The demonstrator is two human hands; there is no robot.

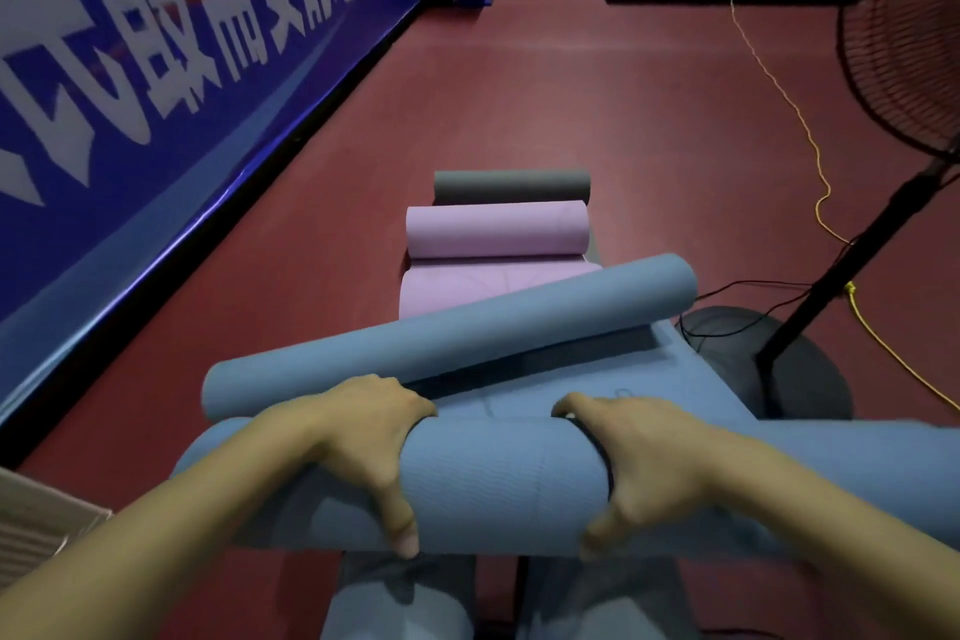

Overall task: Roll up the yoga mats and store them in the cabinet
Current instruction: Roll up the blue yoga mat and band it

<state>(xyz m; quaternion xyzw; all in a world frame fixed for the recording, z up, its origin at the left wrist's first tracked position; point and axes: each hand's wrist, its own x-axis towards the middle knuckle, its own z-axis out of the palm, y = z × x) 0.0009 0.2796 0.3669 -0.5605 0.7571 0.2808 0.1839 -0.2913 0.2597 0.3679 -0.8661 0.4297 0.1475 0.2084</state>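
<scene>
A thick blue yoga mat roll (498, 478) lies across the view close in front of me. My left hand (371, 452) and my right hand (631, 463) both grip it, fingers curled over the top and thumbs underneath. Its unrolled part (613, 379) stretches away on the floor, and the far end is curled into a thinner blue roll (447, 338) lying at a slant. Beyond that sits a partly rolled pink mat (496, 229), and behind it a dark grey rolled mat (511, 186).
A blue banner wall (156, 83) runs along the left. A standing fan (904, 42) with a round black base (800, 369) stands at the right, with black and yellow cords (810, 140) on the red floor. A cardboard box corner (36, 520) is at lower left.
</scene>
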